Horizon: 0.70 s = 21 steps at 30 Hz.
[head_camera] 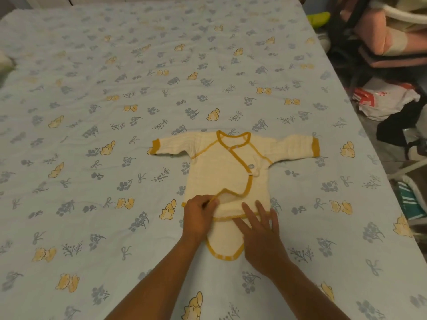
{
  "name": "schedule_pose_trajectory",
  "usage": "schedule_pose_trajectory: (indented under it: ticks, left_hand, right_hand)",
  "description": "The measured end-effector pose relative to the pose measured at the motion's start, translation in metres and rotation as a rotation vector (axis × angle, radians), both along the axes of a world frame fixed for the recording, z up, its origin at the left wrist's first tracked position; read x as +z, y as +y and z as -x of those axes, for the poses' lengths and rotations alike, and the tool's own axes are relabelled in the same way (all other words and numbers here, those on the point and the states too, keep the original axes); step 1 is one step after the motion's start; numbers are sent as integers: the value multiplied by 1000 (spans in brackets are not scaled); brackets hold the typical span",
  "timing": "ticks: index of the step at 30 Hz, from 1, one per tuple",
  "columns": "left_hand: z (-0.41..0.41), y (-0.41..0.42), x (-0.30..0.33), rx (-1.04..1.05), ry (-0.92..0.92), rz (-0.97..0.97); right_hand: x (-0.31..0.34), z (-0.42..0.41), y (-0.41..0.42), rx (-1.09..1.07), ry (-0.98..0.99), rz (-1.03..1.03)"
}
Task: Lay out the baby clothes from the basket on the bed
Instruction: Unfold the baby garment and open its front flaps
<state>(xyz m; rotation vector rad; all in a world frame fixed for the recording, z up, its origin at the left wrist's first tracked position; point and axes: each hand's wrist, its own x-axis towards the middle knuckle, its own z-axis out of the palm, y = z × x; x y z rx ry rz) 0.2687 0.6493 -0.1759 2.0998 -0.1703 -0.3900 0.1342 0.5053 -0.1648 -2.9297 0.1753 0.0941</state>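
Observation:
A cream baby bodysuit (221,167) with mustard trim lies flat on the bed (92,112), sleeves spread left and right, neck toward the far side. My left hand (198,218) pinches the lower front flap at its mustard edge, fingers curled on the fabric. My right hand (261,229) rests flat with fingers spread on the lower hem, pressing the cloth down. The rounded crotch flap shows between my wrists. No basket is in view.
The bed carries a pale blue sheet printed with yellow bears and grey flowers. Right of the bed's edge stand a pink chair (388,35), a white plastic bag (385,100) and dark clutter on the floor.

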Motion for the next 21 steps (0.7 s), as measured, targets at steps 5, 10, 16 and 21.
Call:
schedule_pose_trajectory:
  ticks: [5, 10, 16, 21]
  left_hand:
    - [-14, 12, 7, 183, 41, 54]
    - [-41, 32, 26, 329, 37, 42]
    - [-65, 58, 30, 538, 56, 9]
    - [-66, 71, 17, 617, 68, -93]
  right_hand:
    - [17, -36, 8, 25, -43, -118]
    - [37, -58, -22, -137, -120, -379]
    - [41, -58, -63, -497, 32, -422]
    - [32, -47, -82, -684, 78, -406]
